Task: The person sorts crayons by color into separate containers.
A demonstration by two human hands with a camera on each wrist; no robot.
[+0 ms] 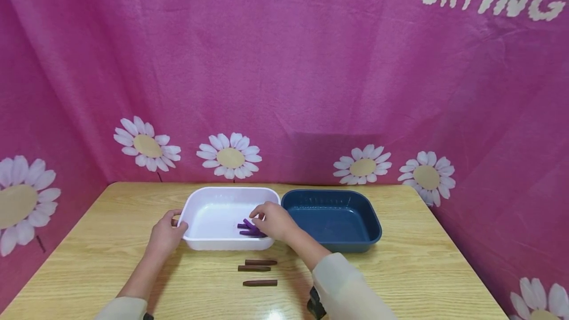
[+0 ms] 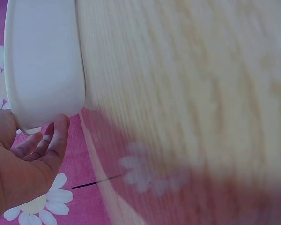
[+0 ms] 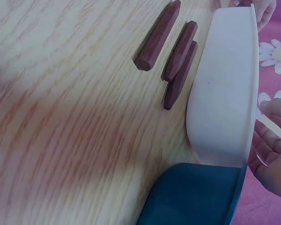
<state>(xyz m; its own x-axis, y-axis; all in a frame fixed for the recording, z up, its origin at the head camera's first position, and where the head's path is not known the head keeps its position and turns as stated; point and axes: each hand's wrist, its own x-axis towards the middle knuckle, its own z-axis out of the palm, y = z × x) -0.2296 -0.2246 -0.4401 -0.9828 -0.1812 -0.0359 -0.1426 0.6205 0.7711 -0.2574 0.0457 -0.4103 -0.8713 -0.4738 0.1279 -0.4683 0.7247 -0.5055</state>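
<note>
Right grip (image 1: 273, 220), loosely bent, seemingly empty | purple sticks (image 1: 250, 228) just left, in white tray (image 1: 228, 244) | left grip (image 1: 167, 233) pinching tray wall | brown sticks (image 1: 260, 283) personward on surface (image 1: 413, 260), long axes left-right

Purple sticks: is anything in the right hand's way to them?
Nothing visible: in the head view, the right hand reaches in over the white tray, its fingers right by the purple sticks.

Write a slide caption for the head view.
Left hand grips white tray; right hand hovers near purple sticks inside.
</note>
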